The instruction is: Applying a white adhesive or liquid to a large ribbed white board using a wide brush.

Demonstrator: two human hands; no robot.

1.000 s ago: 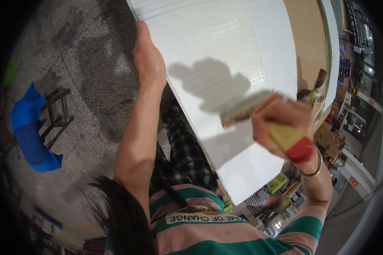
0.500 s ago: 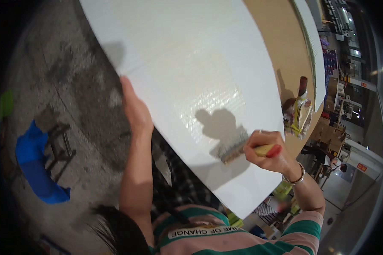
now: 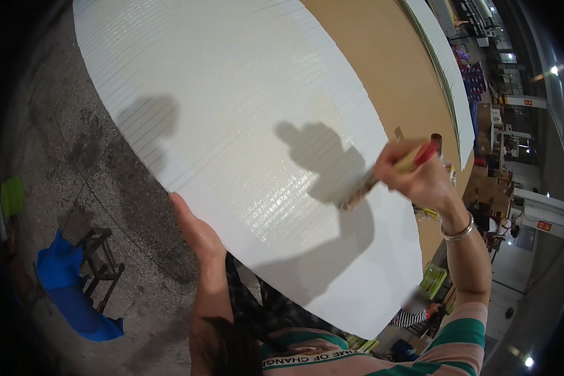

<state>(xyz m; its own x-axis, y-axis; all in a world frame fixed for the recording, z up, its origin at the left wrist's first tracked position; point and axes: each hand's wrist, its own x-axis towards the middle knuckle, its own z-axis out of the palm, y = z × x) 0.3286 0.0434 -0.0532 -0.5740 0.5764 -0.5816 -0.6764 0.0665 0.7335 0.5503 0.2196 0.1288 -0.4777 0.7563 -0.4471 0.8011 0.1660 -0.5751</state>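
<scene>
A broad white sheet fills the middle, glossy with a wet, pale coating over much of its face. Fine parallel lines run across its far and left parts. My left hand grips the sheet's left edge; its thumb shows along the rim and the fingers are mostly hidden. In my right hand, over the sheet's right side, is a flat paintbrush with a yellow and red handle. Its bristles point left and down, close to the sheet; I cannot tell whether they touch. The right hand is somewhat blurred.
A brown board lies beyond the sheet at the right. Behind my right hand, a yellow and white container is mostly hidden. A dark stool with blue cloth stands on the floor at left. Another person is at lower right.
The brush and my right hand have moved up and slightly right, away from the sheet's near end. My left hand sits lower along the edge, while the view has shifted.
</scene>
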